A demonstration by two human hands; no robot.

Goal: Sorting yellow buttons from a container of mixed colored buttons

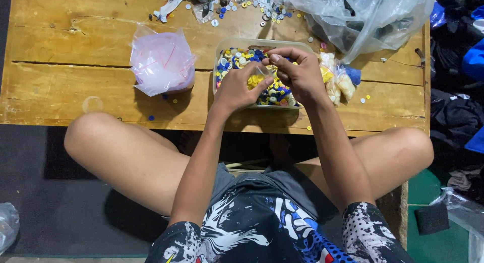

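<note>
A small clear bag (262,71) is pinched between the fingers of the left hand (241,89) and the right hand (297,74), just above a shallow tray (222,49) filled with mixed coloured buttons (262,89). Both sets of fingers are closed narrowly on the bag's edge; whether a button is also held cannot be made out, as the bag appears nearly transparent. To the left of the fingers, a pink-tinted bag (161,61) rests on the wooden table (65,86); beyond them, loose buttons (242,3) are scattered. A slip could be caused by the thin film, and buttons might be spilled past the tray rim onto the table.
</note>
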